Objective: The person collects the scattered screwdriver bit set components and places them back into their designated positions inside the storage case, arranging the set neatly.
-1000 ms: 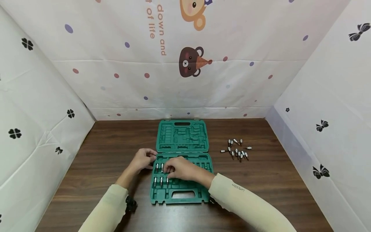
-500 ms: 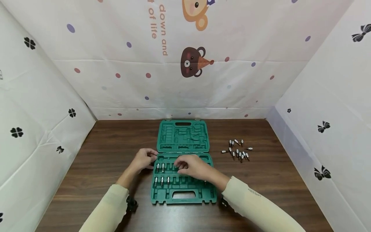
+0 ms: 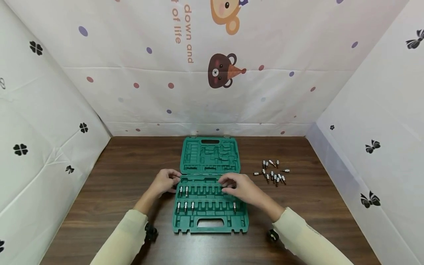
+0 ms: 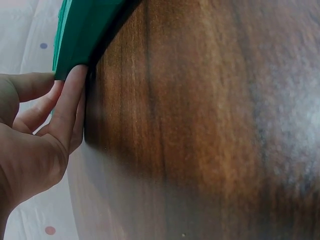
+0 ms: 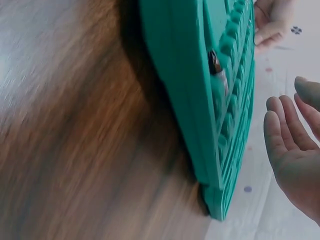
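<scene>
Head: patterned sheet (image 3: 205, 99) behind case (image 3: 215, 214)

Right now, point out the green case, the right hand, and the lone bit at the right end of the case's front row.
Green case (image 3: 210, 154): head view, on its bare far half.
Right hand (image 3: 243, 187): head view, on the back of the hand.
Lone bit (image 3: 235, 207): head view, on the middle of its body.
</scene>
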A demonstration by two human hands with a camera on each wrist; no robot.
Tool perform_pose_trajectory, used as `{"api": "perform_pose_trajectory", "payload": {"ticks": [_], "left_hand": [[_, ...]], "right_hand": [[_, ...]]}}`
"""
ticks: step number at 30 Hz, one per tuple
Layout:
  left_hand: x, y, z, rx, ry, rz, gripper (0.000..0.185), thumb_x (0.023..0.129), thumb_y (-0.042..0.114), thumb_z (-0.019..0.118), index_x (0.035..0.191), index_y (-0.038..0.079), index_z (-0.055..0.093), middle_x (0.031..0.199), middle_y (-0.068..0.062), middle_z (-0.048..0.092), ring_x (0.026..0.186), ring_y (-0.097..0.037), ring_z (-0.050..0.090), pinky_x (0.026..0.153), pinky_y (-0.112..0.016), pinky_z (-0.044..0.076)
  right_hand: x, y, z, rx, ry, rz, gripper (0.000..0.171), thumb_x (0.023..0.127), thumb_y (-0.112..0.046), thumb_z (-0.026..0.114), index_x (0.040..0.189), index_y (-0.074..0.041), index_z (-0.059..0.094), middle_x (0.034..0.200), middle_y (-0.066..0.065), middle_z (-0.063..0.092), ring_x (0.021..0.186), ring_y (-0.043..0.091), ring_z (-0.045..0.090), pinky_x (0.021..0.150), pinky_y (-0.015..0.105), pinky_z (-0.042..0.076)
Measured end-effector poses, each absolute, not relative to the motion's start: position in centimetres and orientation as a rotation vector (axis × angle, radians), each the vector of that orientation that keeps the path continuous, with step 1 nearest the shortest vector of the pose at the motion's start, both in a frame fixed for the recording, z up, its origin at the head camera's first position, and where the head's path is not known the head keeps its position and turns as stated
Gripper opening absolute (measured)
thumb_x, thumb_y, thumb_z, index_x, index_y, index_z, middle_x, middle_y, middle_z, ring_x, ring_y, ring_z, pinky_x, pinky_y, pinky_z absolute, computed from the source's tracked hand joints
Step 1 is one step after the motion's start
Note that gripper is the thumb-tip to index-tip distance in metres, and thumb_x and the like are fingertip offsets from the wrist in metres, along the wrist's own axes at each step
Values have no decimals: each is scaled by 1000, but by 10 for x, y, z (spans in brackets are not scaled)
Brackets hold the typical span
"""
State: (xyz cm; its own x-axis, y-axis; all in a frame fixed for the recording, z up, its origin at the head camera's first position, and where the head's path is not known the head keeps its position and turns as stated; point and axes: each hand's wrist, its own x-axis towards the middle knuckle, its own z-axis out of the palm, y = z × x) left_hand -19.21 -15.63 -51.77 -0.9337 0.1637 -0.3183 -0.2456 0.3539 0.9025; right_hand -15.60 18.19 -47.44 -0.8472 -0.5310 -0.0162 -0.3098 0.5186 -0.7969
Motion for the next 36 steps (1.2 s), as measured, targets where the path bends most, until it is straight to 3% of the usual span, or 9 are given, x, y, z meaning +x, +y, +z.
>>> {"api": "perform_pose_trajectory", "payload": {"ticks": [8,25,36], "left_hand": [[-191,-157,-518,-70,2265,1612,21,104,2,57,121,-5,66,108,-19,63,90,-25,66,73,-42,65],[-192,-156,-520,-71,2289,1599,20,104,3,57,120,-4,67,114,-20,65,91,-24,68,70,-41,65],[-192,-156,-519,-65,2288,1599,20,104,2,57,120,-4,67,116,-21,64,91,-25,68,71,-40,65]], "right_hand": [[-160,212,-470,-614,2584,-1286,33,97,-15,73,129,-8,67,123,13,70,106,16,69,92,33,59],[-158,276,-484,-389,2790,-1335,29,97,-10,74,125,-13,68,123,13,71,106,24,70,87,27,60],[-156,313,-496,-209,3002,-1194,37,95,-12,76,130,-8,65,124,16,69,113,37,68,92,51,59]]}}
